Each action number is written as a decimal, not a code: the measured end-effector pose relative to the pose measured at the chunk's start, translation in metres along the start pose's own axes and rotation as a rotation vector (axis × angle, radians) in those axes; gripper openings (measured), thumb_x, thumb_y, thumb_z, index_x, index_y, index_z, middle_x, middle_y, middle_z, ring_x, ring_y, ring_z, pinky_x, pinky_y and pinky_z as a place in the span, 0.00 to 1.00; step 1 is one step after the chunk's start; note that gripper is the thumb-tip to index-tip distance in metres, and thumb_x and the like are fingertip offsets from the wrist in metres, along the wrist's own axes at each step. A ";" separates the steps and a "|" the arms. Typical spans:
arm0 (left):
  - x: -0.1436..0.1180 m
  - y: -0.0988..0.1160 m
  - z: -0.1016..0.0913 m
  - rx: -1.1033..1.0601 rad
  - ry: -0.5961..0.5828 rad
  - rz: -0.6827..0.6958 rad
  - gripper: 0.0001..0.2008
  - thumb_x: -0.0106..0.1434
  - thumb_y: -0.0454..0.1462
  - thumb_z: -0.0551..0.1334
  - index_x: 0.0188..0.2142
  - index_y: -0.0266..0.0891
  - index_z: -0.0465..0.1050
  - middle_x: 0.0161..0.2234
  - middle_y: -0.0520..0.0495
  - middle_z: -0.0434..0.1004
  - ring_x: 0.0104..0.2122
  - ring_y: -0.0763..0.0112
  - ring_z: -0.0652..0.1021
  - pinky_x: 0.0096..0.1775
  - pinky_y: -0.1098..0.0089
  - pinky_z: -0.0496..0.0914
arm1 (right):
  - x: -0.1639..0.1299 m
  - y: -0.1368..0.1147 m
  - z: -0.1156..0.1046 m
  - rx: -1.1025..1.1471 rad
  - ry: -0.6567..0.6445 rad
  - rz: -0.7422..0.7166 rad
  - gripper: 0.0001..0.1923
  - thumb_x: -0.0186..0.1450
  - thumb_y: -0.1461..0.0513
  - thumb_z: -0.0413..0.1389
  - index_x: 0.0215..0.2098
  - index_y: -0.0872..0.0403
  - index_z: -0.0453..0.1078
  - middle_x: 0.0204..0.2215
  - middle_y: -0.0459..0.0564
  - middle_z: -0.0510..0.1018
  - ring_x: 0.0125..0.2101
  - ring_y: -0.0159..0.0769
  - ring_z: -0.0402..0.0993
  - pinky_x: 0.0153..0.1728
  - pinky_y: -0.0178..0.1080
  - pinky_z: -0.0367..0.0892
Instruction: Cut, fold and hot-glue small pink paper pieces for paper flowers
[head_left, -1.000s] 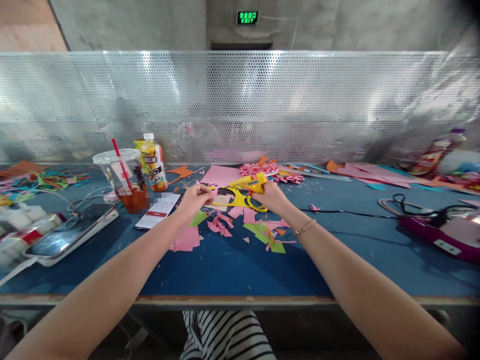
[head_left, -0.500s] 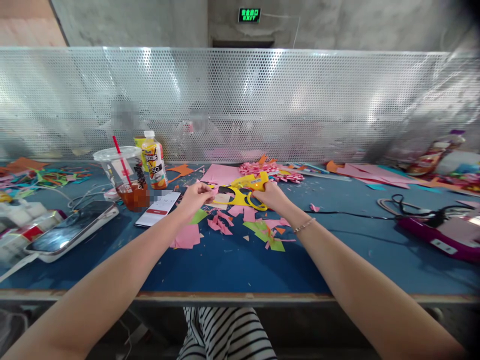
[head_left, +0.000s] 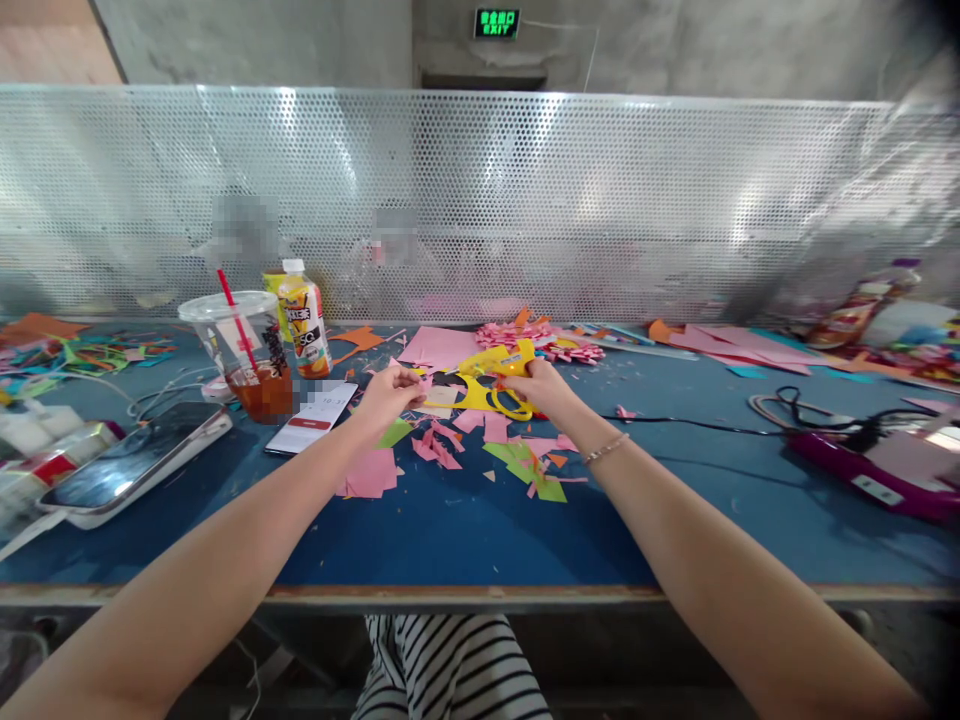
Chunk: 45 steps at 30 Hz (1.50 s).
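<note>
Two hands are engaged mid-bench: yellow scissors (head_left: 499,385) gripped by right hand (head_left: 544,388), lowered since before; pink scrap (head_left: 420,381) pinched by left hand (head_left: 391,392)

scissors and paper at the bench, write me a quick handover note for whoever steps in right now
Right hand: closed on the yellow scissors, raised just above the blue table.
Left hand: pinching a small pink paper piece at the scissor blades.
Around them: pink and green paper scraps lie just in front of the hands, a pink sheet behind them, a phone and a drink cup on the left.
Done: plenty of cut scraps already on the table.
Left: the pinched piece is not yet set down; how far it is cut cannot be told.
</note>
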<state>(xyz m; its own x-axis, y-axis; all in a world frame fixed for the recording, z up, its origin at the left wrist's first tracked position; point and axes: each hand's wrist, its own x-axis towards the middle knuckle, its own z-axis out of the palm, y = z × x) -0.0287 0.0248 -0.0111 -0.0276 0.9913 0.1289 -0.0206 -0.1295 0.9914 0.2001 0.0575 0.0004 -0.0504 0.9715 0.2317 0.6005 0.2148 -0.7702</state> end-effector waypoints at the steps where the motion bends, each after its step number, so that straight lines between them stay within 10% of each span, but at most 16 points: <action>1: 0.000 0.000 0.000 0.012 -0.005 0.000 0.05 0.49 0.28 0.62 0.27 0.34 0.66 0.24 0.49 0.71 0.24 0.76 0.73 0.33 0.69 0.70 | -0.001 -0.001 -0.001 0.044 -0.026 -0.013 0.14 0.49 0.59 0.57 0.32 0.60 0.69 0.22 0.47 0.73 0.17 0.27 0.62 0.16 0.30 0.56; 32: 0.004 -0.006 -0.005 0.375 -0.058 0.180 0.03 0.44 0.32 0.64 0.22 0.38 0.71 0.21 0.50 0.72 0.23 0.73 0.71 0.27 0.74 0.63 | 0.004 0.007 -0.020 -0.233 0.150 -0.144 0.15 0.50 0.58 0.56 0.35 0.56 0.71 0.31 0.50 0.77 0.33 0.37 0.73 0.30 0.33 0.64; 45: -0.007 0.005 0.002 0.200 -0.105 0.038 0.03 0.49 0.29 0.62 0.26 0.35 0.71 0.22 0.47 0.74 0.24 0.72 0.75 0.29 0.70 0.69 | -0.013 -0.010 -0.005 -0.403 0.186 -0.181 0.08 0.50 0.60 0.53 0.18 0.57 0.66 0.17 0.49 0.70 0.18 0.30 0.65 0.18 0.32 0.57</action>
<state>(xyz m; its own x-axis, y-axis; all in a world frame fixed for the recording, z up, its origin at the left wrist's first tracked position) -0.0270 0.0177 -0.0065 0.0801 0.9843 0.1575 0.1773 -0.1696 0.9694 0.1991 0.0423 0.0083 -0.0610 0.8796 0.4717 0.8585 0.2873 -0.4248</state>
